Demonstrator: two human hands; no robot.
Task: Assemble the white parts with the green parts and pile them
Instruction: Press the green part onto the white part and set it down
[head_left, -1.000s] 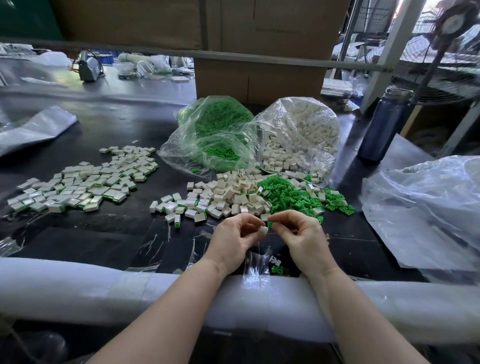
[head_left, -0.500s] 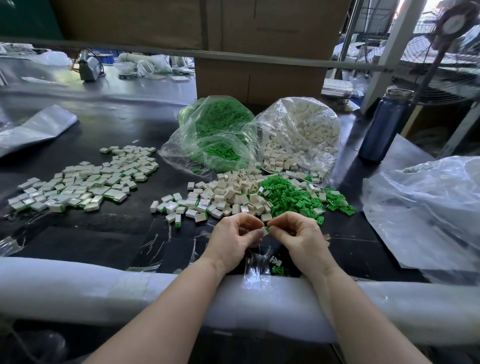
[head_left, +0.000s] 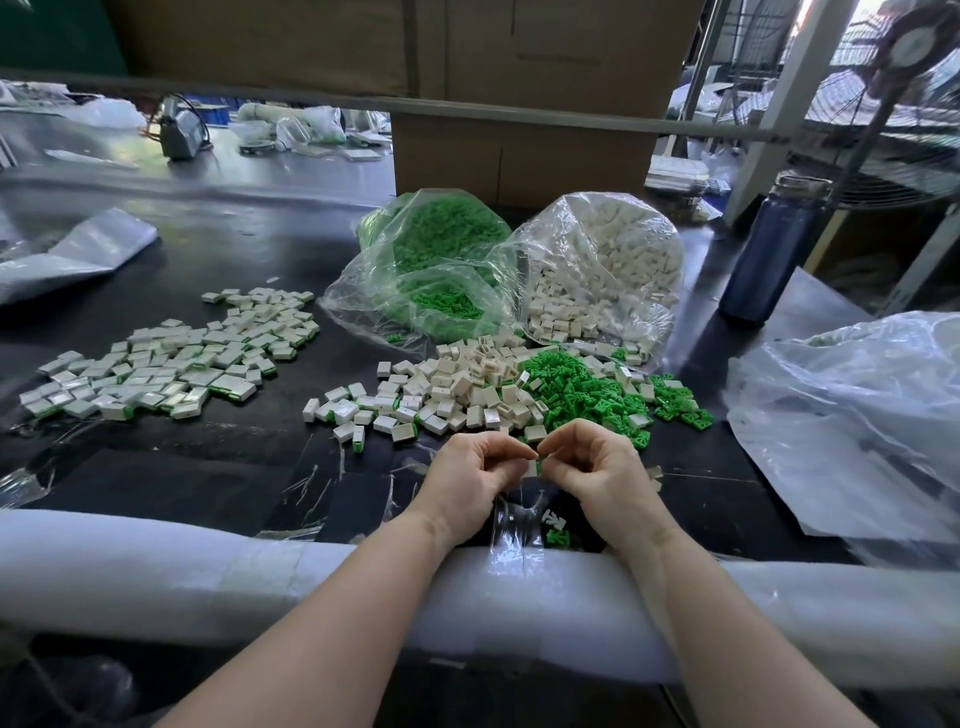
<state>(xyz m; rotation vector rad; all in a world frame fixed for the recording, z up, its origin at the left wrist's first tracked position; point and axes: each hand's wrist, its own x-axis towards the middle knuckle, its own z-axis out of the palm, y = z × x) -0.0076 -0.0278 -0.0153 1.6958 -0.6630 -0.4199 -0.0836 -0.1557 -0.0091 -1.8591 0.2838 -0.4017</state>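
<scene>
My left hand (head_left: 475, 473) and my right hand (head_left: 592, 470) meet fingertip to fingertip just above the black table, near its padded front edge. Between them they pinch a small white part with a green part (head_left: 537, 465) at its edge. Just beyond the hands lie a heap of loose white parts (head_left: 467, 384) and a heap of loose green parts (head_left: 587, 389). A spread pile of assembled white-and-green pieces (head_left: 171, 358) lies at the left. Two small green pieces (head_left: 557, 535) lie under my right wrist.
Two clear bags stand behind the heaps, one of green parts (head_left: 441, 260) and one of white parts (head_left: 608, 270). A blue bottle (head_left: 774, 249) stands at the right, with crumpled plastic sheeting (head_left: 852, 415) in front of it. Cardboard boxes (head_left: 519, 150) rise at the back. White foam padding (head_left: 156, 571) lines the near edge.
Both hands stayed close together in front of the heaps and shifted slightly nearer the table edge, fingers working the small part between them. The piles have not moved.
</scene>
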